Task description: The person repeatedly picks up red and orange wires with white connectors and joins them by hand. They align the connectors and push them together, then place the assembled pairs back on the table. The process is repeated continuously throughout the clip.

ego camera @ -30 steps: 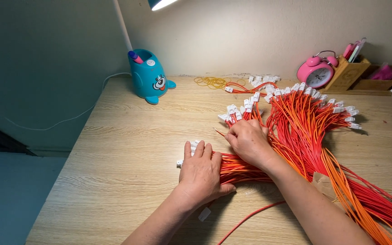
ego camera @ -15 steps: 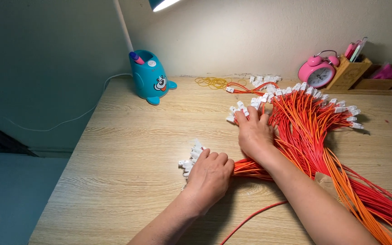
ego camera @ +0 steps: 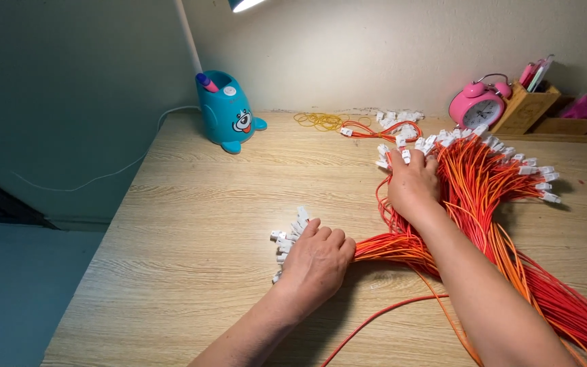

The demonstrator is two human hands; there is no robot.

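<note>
- Left hand [ego camera: 315, 261] clamps a small wire bundle [ego camera: 382, 248] flat on the desk [ego camera: 191, 224], keeping it separate.
- Right hand [ego camera: 412, 187], at one o'clock, fingers curled among the big pile [ego camera: 490, 183]; pinch unclear.

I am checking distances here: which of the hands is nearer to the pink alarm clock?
The right hand. It rests on the orange wires, below and left of the pink alarm clock. The left hand is much farther away, toward the near edge of the desk.

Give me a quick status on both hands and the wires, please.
Left hand shut on small wire bunch. Right hand on big wire fan, grip unclear. Nothing blocking.
</note>
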